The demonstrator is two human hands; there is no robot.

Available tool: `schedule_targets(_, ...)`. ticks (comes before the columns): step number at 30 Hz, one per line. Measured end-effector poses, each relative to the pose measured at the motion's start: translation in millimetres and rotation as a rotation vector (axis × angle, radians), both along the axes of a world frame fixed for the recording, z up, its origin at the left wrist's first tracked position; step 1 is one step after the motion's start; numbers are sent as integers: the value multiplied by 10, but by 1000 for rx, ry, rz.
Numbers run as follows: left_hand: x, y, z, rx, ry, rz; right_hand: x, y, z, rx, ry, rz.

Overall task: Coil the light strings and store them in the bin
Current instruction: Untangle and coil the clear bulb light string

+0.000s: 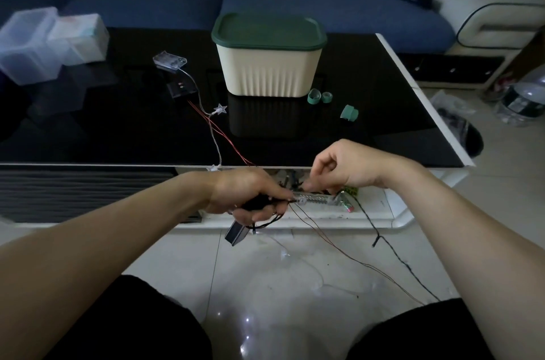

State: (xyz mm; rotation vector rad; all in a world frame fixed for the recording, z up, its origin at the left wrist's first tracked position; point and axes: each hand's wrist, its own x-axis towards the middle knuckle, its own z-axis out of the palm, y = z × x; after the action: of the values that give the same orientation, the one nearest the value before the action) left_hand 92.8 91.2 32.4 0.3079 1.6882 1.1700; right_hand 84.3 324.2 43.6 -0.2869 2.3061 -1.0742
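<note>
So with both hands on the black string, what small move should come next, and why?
Probably wrap one more loop: the left hand grips a black bundle, the right hand pinches the black string, which trails loose onto the floor, and the bin has its lid on.

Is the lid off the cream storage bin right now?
No, the green lid sits closed on top of the cream bin on the table.

Glossy black table [295, 135] — ribbed matt plastic bin [267, 72], smooth green lid [267, 30].
</note>
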Motion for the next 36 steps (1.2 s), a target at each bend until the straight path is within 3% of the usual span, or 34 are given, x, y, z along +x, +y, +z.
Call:
schedule_targets(8,-121,-90,14,261,-157,429,-67,65,-70,-124,-49,-130)
schedule_targets(16,-81,-37,71,396,-191,662,-42,-137,-80,-186,-135,-162)
schedule_targets(25,-91,-55,137,538,-280,587,127,-430,-129,-59,90,-49)
schedule_targets(31,-19,8,216,443,-175,518,140,-603,-227,-14,209,-12)
schedule_targets(36,-48,-24,160,326,-99,342,175,-617,-155,2,222,28)
